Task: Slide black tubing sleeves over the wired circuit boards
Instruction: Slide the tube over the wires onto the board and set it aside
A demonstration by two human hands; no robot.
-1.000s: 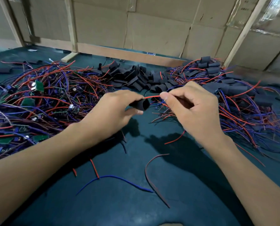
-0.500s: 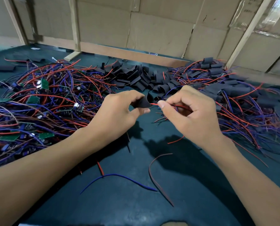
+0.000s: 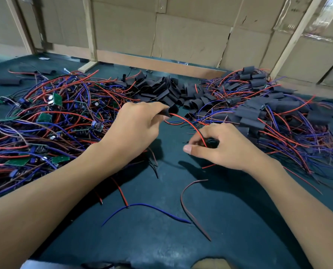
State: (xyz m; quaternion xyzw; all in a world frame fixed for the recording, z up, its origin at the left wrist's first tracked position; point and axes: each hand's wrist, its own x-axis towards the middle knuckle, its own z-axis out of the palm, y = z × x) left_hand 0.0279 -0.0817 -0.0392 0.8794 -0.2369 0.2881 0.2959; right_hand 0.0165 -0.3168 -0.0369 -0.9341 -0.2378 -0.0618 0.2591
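My left hand [image 3: 134, 129] pinches a black sleeve [image 3: 170, 111]; my right hand [image 3: 226, 146], beside it, pulls its red wire [image 3: 191, 125]. Next, slide the sleeve over the board.

Bare tabletop [image 3: 229, 220] opens up front, crossed only by a loose blue wire [image 3: 146, 207] and brown wire [image 3: 187, 206]. Wired boards [image 3: 45, 121] crowd the left, sleeved boards [image 3: 268, 113] the right, loose black sleeves [image 3: 167, 92] behind.

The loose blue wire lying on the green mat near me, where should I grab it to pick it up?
Pinch the thin blue wire at the top of its arch, coming straight down from above. It lies flat on the dark green mat, and its middle is bare, while a red wire crosses its left part.
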